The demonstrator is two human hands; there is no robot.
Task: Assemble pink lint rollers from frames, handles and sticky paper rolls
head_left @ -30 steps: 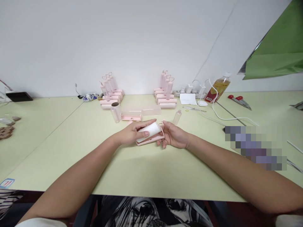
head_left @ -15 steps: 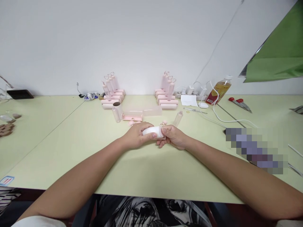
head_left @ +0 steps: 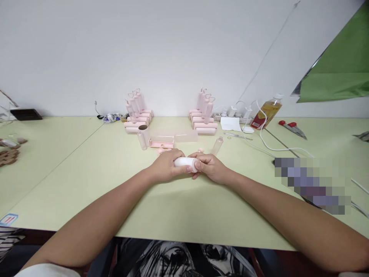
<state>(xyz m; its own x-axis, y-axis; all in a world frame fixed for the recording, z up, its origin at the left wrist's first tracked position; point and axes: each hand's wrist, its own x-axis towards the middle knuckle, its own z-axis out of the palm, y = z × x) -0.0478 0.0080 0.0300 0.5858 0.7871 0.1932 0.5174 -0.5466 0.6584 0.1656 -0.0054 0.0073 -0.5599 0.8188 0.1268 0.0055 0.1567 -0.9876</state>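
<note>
A white lint roller (head_left: 183, 161) with a pale pink end lies sideways between my hands, just above the table. My left hand (head_left: 165, 165) wraps round its body, thumb along the front. At the other end, my right hand (head_left: 211, 168) grips the pinkish end cap with thumb and fingers; the fingertips behind it are partly hidden. Just beyond my hands are a pink open half-case (head_left: 161, 144) and small pink parts (head_left: 160, 151). A clear tube (head_left: 217, 145) stands tilted behind my right hand.
Pink rollers with heart-shaped loops stand in rows at the back left (head_left: 135, 105) and back right (head_left: 206, 109). A roll with a brown core (head_left: 143, 134) and a clear tube (head_left: 142, 140) stand left. Cables, a drink bottle (head_left: 267, 112) and red-handled pliers (head_left: 293, 129) lie right.
The lint roller has turned slightly in my hands, and its pink frame edge no longer shows below. My right hand's fingers have curled in closer round the end.
</note>
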